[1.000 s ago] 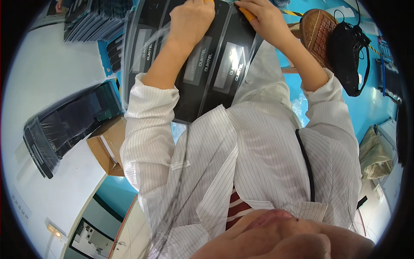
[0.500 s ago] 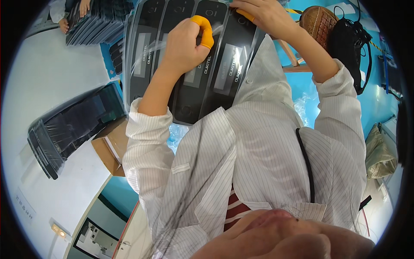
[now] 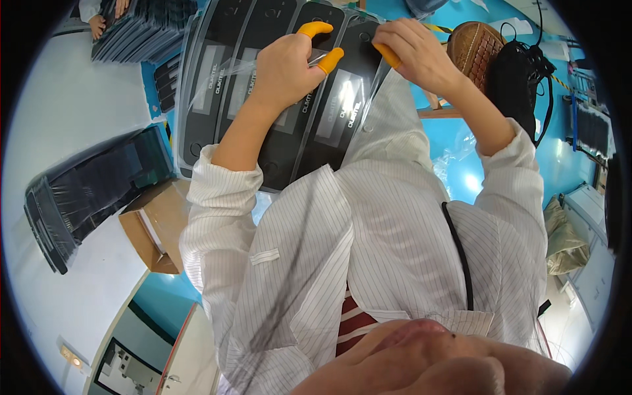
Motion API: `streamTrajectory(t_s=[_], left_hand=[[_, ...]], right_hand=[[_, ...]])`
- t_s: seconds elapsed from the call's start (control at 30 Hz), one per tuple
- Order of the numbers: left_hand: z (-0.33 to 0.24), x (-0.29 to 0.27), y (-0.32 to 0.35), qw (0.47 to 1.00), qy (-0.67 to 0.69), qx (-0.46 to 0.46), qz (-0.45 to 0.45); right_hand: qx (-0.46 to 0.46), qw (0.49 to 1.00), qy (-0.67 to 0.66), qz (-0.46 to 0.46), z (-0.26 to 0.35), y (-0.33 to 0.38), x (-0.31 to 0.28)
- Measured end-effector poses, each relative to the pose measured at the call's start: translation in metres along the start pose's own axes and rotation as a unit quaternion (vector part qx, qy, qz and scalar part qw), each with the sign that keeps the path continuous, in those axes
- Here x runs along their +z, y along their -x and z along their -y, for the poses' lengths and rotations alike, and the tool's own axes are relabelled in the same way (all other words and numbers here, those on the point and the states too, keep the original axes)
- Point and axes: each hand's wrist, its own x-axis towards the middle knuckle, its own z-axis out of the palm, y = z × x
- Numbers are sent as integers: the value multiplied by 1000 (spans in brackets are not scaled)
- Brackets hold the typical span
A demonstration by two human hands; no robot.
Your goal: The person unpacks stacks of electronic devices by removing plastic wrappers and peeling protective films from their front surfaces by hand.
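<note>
Several long black phone-shaped panels (image 3: 276,148) lie side by side in a clear plastic tray (image 3: 183,141) close to my lap. Each has a pale rectangular patch and a round mark near one end. Over the panels is my left hand (image 3: 283,72), orange finger cots on its thumb and forefinger, their tips apart. A thin clear film (image 3: 234,69) trails beside that hand. My right hand (image 3: 421,56), also with an orange cot, is at the tray's far right corner. Its fingers are bent together, and what they hold, if anything, is hidden.
Left on the white table are a stack of dark wrapped trays (image 3: 99,187) and an open cardboard box (image 3: 155,230). Far left, another person's hand (image 3: 97,26) is near stacked dark sheets (image 3: 141,33). A brown woven shoe (image 3: 471,52) and black bag (image 3: 513,85) are at right.
My left thumb and forefinger have parted from a closed curl. My right hand has come off the rightmost panel's far end, moving nearer and right. The whole view has shifted slightly.
</note>
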Motion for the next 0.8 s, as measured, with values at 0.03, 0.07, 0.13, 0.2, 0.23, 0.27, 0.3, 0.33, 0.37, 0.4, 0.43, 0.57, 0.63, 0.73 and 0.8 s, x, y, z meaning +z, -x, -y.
streamTrajectory(t_s=[0.03,0.07,0.13,0.2,0.23,0.27,0.3,0.33,0.37,0.4,0.43,0.57,0.63,0.73,0.8], left_hand=[[0,0,0,1000,-3,12,7],[0,1,0,1000,-3,9,2],[-1,1,0,999,6,-39,32],[0,0,0,999,8,-28,26],[0,0,0,1000,12,-14,14],[1,0,1,1000,10,-23,16],[1,-1,1,1000,17,-19,14],[1,-1,1,1000,25,-14,11],[1,-1,1,1000,25,-17,6],[0,0,1,1000,16,-24,9],[-1,0,1,999,7,-35,16],[-7,-3,3,1000,-12,-16,18],[-9,-7,6,994,-24,110,4],[-8,-20,12,988,119,31,97],[-8,-27,16,956,283,3,73]], right_hand=[[0,999,-20,-48,2,-3,-1],[19,999,3,-46,1,-9,-2],[-15,1000,12,-18,-5,-23,-3],[-52,998,20,9,-14,-32,-4],[-99,993,53,26,-18,-33,-4],[-146,985,84,42,-22,-32,-4],[-151,984,83,44,-24,-29,-3],[-134,984,89,80,-26,-25,-3],[-117,982,95,116,-26,-19,-2],[-123,981,96,118,-24,-13,-2],[-99,989,86,73,-18,-6,-2],[-71,991,-100,-58,24,5,-10],[9,975,-224,3,52,1,-18],[34,940,-338,-20,62,-29,-24],[181,850,-494,0,58,-54,-22]])
